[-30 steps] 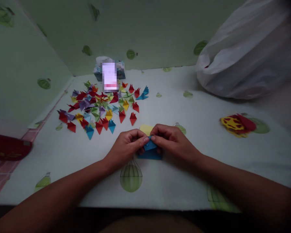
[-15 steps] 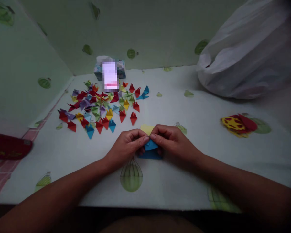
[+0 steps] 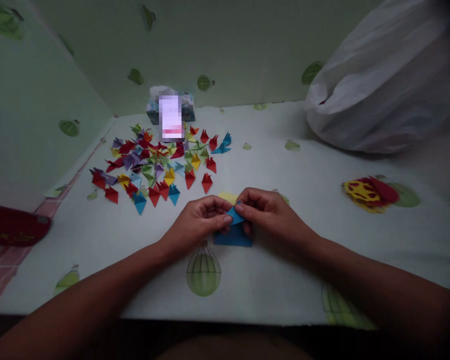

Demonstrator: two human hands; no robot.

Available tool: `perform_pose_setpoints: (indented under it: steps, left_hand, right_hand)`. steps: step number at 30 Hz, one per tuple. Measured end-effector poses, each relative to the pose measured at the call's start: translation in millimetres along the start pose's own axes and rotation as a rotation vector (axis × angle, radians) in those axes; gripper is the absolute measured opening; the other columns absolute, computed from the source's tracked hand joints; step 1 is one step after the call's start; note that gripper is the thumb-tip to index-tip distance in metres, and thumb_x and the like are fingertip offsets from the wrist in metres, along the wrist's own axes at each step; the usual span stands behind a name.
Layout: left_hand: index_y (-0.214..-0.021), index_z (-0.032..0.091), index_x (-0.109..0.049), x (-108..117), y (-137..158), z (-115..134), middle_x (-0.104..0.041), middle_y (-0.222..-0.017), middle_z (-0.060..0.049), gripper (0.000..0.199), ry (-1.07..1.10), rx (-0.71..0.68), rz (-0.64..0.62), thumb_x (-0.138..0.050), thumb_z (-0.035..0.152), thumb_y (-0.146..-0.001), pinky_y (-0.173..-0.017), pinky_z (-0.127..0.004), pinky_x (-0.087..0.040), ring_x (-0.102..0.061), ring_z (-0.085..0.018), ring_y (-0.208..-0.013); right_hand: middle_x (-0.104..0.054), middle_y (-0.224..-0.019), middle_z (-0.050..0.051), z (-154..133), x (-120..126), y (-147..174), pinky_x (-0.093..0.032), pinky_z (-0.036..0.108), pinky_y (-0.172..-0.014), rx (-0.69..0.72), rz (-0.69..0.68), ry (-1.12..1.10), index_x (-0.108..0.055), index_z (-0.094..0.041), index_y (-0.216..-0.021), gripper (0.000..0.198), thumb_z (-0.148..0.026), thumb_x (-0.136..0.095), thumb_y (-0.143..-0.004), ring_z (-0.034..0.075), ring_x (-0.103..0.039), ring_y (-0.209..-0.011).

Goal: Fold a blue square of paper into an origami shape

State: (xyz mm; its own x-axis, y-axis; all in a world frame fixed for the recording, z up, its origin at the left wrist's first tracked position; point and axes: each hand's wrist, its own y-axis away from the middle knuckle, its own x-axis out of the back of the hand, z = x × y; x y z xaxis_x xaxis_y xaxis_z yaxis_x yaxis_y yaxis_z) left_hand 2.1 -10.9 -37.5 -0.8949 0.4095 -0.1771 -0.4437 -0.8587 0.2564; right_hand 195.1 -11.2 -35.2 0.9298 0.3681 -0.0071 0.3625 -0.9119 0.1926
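Observation:
Between my two hands is a small folded piece of blue paper (image 3: 235, 216). My left hand (image 3: 206, 215) pinches its left side with thumb and fingers. At its upper right, my right hand (image 3: 264, 210) grips the paper between thumb and forefinger. Underneath, a flat blue paper sheet (image 3: 232, 237) lies on the table, and a yellow paper sheet (image 3: 228, 197) shows just behind the fingers. Parts of both sheets are covered by my hands.
Many folded paper cranes (image 3: 153, 165) in several colours are spread at the back left. Behind them a phone (image 3: 171, 115) with a blurred screen leans on a tissue box (image 3: 189, 107). On the right are a yellow and red item (image 3: 367, 194) and a large white plastic bag (image 3: 360, 110).
The blue folded paper has turned and now shows a smaller, pointed shape. My right hand has shifted slightly up and right; my left hand stays nearly in place.

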Motion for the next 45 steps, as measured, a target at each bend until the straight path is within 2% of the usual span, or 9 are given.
perform_pose_setpoints:
  steps: [3, 9, 12, 17, 33, 45]
  left_hand:
    - [-0.095, 0.015, -0.068, -0.9, -0.1, -1.2, -0.067, -0.076, 0.000, 0.026, 0.023, -0.028, 0.012, -0.081, 0.024, -0.074, -0.067, -0.023, -0.049, -0.062, -0.010, -0.069]
    - [-0.091, 0.015, -0.067, -3.9, 0.9, 0.1, -0.066, -0.075, 0.001, 0.021, -0.005, -0.116, 0.104, -0.079, 0.022, -0.076, -0.065, -0.020, -0.049, -0.060, -0.009, -0.069]
    - [-0.088, 0.015, -0.067, -3.0, 0.6, -1.1, -0.066, -0.074, 0.001, 0.018, 0.003, -0.124, 0.102, -0.079, 0.022, -0.077, -0.067, -0.020, -0.049, -0.060, -0.009, -0.070]
    - [-0.094, 0.015, -0.068, -1.4, -0.1, -4.7, -0.069, -0.083, 0.000, 0.024, 0.044, -0.140, 0.054, -0.080, 0.017, -0.074, -0.073, -0.020, -0.051, -0.063, -0.009, -0.079]
    - [-0.080, 0.014, -0.070, -5.7, 3.3, 1.6, -0.069, -0.069, 0.001, 0.012, 0.004, -0.136, 0.185, -0.078, 0.018, -0.073, -0.062, -0.017, -0.055, -0.065, -0.008, -0.064]
    - [-0.077, 0.015, -0.068, -5.9, 6.1, 2.7, -0.068, -0.065, 0.003, 0.009, -0.032, -0.166, 0.208, -0.075, 0.019, -0.074, -0.058, -0.018, -0.056, -0.066, -0.008, -0.058]
  right_hand:
    - [-0.056, -0.051, -0.005, 0.5, -0.2, 0.3, -0.042, 0.024, -0.049, 0.001, 0.009, -0.010, -0.052, -0.020, -0.076, 0.025, -0.037, -0.065, -0.087, 0.011, -0.051, -0.048]
    - [-0.058, -0.050, -0.005, 5.9, -2.0, 0.2, -0.042, 0.023, -0.050, -0.006, -0.013, -0.104, -0.055, -0.019, -0.076, 0.028, -0.041, -0.068, -0.087, 0.010, -0.051, -0.047]
    - [-0.059, -0.050, -0.005, 7.4, -2.5, 0.4, -0.042, 0.023, -0.050, -0.003, -0.026, -0.146, -0.056, -0.019, -0.076, 0.030, -0.044, -0.070, -0.087, 0.009, -0.050, -0.047]
    - [-0.059, -0.051, -0.005, 7.5, -2.7, 0.5, -0.043, 0.023, -0.051, 0.021, -0.004, -0.152, -0.056, -0.019, -0.074, 0.031, -0.043, -0.071, -0.087, 0.009, -0.051, -0.047]
    - [-0.063, -0.054, -0.004, 9.8, -4.6, 0.7, -0.045, 0.022, -0.051, 0.002, -0.053, -0.275, -0.059, -0.017, -0.075, 0.031, -0.042, -0.075, -0.085, 0.008, -0.054, -0.046]
    - [-0.063, -0.054, -0.003, 11.9, -4.0, 0.8, -0.045, 0.021, -0.050, -0.018, -0.100, -0.277, -0.058, -0.017, -0.077, 0.026, -0.037, -0.070, -0.089, 0.008, -0.054, -0.046]
